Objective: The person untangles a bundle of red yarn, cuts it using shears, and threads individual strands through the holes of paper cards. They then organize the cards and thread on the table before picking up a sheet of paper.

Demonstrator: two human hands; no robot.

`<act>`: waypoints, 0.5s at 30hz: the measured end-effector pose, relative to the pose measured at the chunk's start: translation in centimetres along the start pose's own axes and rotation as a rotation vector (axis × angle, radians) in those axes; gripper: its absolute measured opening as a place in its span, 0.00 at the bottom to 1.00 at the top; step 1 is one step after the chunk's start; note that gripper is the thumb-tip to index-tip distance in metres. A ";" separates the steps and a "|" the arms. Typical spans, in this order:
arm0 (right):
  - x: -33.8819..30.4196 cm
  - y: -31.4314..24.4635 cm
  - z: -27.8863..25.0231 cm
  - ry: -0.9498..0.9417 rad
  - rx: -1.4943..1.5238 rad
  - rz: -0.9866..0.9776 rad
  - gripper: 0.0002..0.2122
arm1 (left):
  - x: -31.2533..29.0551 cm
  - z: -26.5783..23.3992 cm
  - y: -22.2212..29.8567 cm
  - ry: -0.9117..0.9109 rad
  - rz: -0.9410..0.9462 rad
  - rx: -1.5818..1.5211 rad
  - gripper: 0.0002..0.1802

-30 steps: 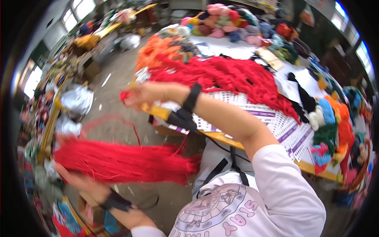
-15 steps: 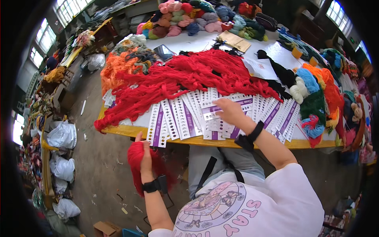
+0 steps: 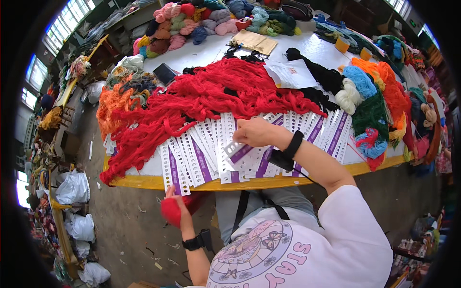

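My right hand (image 3: 257, 133) rests over a fanned row of white punched cards with purple stripes (image 3: 206, 153) and pinches one card (image 3: 238, 152) lifted off the row. My left hand (image 3: 174, 207) is below the table's yellow front edge (image 3: 158, 183), closed around a bundle of red yarn (image 3: 178, 210). A big heap of red yarn (image 3: 201, 98) lies across the table behind the cards. Both wrists carry black bands.
Orange yarn (image 3: 113, 101) lies at the table's left, with black, blue, white and green skeins (image 3: 365, 96) at the right and mixed skeins (image 3: 192, 19) at the back. A paper sheet (image 3: 290, 74) and a dark tablet (image 3: 165, 73) lie on the table. White sacks (image 3: 72, 189) sit on the floor left.
My right hand came down onto the cards and picked one up. My left hand, with the red yarn bundle, rose toward the table edge. The view swung back over the table.
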State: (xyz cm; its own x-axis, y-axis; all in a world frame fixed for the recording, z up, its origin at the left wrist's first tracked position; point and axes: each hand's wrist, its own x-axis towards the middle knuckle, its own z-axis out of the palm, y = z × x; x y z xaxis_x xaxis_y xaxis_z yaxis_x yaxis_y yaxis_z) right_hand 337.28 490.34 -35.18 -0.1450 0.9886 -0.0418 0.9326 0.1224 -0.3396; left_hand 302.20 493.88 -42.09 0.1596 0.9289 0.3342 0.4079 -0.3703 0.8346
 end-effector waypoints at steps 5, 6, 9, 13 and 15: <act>-2.6 1.8 -1.6 -0.340 0.013 0.063 0.09 | 0.8 -4.6 3.1 0.384 -0.377 -0.800 0.12; -3.2 2.2 -1.4 -0.424 -0.024 0.024 0.09 | 1.7 -6.9 4.0 0.342 -0.389 -0.930 0.13; -4.4 2.6 -0.3 -0.452 -0.034 -0.075 0.10 | 4.5 -16.0 4.5 0.042 -0.423 -1.457 0.13; -6.9 2.7 -2.1 -0.497 -0.137 -0.062 0.09 | 14.6 -25.4 11.4 -0.442 -0.276 -1.222 0.19; -9.2 4.8 -0.9 -0.344 0.008 -0.125 0.06 | 20.1 -27.2 17.3 -0.467 -0.325 -1.453 0.22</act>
State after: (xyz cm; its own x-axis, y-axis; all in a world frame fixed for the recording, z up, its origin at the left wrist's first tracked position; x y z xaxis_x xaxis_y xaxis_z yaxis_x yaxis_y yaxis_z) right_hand 343.34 481.94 -35.60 -0.3612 0.8784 -0.3129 0.8985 0.2381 -0.3689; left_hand 288.02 506.04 -8.99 0.6078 0.7831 0.1314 -0.6641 0.4106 0.6248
